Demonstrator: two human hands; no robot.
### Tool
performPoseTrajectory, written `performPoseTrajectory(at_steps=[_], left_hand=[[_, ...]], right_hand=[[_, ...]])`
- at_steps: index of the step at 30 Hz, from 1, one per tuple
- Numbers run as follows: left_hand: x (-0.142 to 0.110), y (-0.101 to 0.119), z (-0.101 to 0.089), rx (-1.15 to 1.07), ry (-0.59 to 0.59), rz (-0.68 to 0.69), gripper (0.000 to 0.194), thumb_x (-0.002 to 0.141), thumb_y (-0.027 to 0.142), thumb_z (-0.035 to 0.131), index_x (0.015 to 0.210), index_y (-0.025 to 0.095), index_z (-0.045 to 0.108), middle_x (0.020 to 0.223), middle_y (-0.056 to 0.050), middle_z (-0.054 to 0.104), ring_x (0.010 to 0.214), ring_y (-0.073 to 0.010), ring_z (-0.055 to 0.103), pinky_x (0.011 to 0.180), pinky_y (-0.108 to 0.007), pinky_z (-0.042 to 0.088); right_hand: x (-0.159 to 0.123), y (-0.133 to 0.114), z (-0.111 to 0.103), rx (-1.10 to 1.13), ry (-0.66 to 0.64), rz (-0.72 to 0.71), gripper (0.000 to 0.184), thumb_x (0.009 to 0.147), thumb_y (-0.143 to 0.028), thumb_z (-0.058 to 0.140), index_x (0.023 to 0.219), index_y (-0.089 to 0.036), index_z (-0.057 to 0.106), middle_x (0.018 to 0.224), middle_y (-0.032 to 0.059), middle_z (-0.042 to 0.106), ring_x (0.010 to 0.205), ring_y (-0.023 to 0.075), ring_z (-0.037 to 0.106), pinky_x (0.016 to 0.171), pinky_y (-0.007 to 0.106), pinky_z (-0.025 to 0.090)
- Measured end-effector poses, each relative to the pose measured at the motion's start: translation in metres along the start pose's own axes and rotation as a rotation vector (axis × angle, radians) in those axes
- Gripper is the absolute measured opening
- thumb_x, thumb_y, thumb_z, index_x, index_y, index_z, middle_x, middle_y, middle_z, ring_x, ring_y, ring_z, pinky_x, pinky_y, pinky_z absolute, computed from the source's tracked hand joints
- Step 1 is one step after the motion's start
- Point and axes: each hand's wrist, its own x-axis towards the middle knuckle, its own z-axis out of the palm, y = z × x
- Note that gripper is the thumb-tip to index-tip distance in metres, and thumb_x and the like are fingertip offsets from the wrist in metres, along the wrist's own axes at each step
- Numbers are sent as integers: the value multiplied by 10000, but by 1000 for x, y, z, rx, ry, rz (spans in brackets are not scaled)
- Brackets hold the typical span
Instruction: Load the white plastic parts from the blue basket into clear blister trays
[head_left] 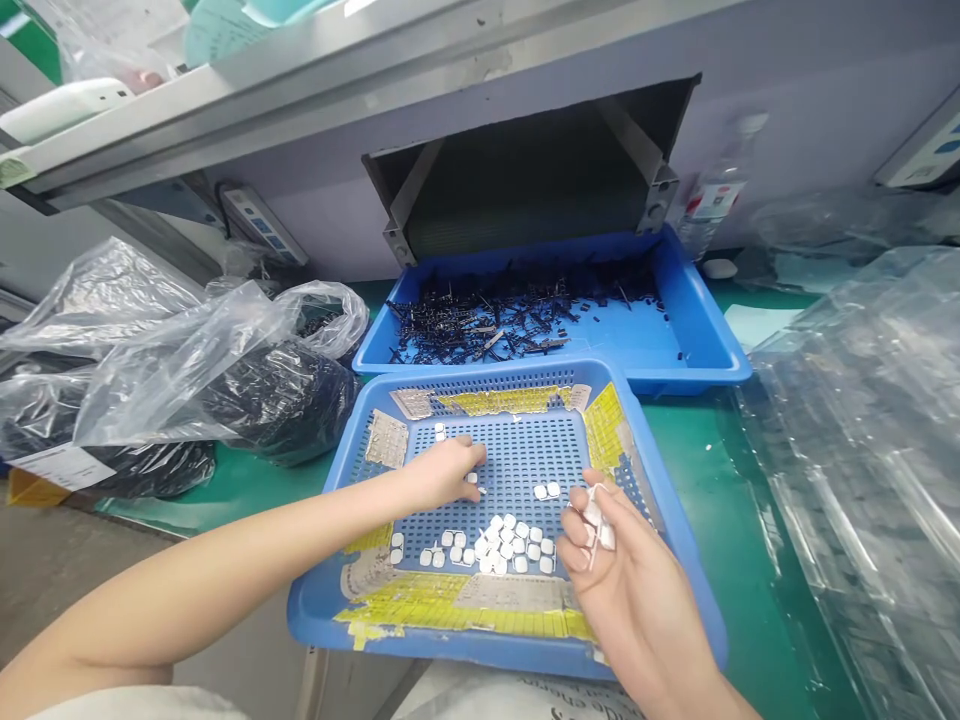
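Small white rounded-square plastic pieces (495, 545) lie in a blue perforated basket (679, 560), most of them bunched near its front side. My left hand (448, 472) reaches inside, its fingers closed around a white piece (471, 479) close to the basket floor. Over the right side of the basket, my right hand (626, 565) is curled palm up and grips several of the white pieces (598, 520). A joined pair of pieces (547, 491) rests between my two hands, and another pair (439, 431) lies toward the back left.
Behind the basket stands a blue tray (637, 340) with black plastic scraps, below a dark conveyor opening (525, 180). Clear bags of black parts (277, 390) sit at left. Stacked clear plastic trays (870, 440) and a bottle (716, 190) are at right. A metal shelf (337, 90) crosses above.
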Motion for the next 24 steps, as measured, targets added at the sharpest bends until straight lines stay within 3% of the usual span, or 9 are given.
performPoseTrajectory(at_steps=[4,9,12,16,21,24], left_hand=[[-5,-4,23,14,-25,-19,233,684,190,608,868,119,484,829,-89,516,761,-247,521,608,-300,381],[-5,-5,20,-22,-29,7,145,684,130,480,820,140,431,796,-71,500,724,-217,508,584,-285,361],[-6,-5,17,-79,-57,-9,148,644,77,409,771,153,404,729,-48,493,656,-187,521,534,-262,354],[-10,2,15,-215,-205,37,153,672,62,348,753,179,406,588,37,481,464,-101,498,444,-195,350],[-7,22,21,-224,-133,159,100,743,155,496,841,174,486,837,-31,517,805,-171,511,687,-261,402],[0,30,30,-200,-124,207,175,724,153,555,887,150,492,905,-70,489,829,-197,485,719,-294,394]], right_hand=[[0,-2,4,1,31,36,269,751,-243,561,1017,-203,541,916,58,589,636,123,523,462,211,420],[-1,-3,6,25,51,46,267,790,-264,494,1037,-176,545,1069,92,572,867,195,565,598,265,484],[-1,-4,6,55,82,22,197,776,-250,508,943,-161,564,981,89,601,867,199,568,597,257,483],[0,-4,5,67,110,-16,85,751,-213,531,818,-169,561,792,38,593,741,162,570,526,220,454],[0,-3,4,81,100,-26,55,751,-190,521,787,-165,556,717,21,566,681,140,551,503,207,435],[0,-3,5,66,109,-16,72,765,-196,504,799,-161,556,734,32,588,688,146,569,510,212,449]])
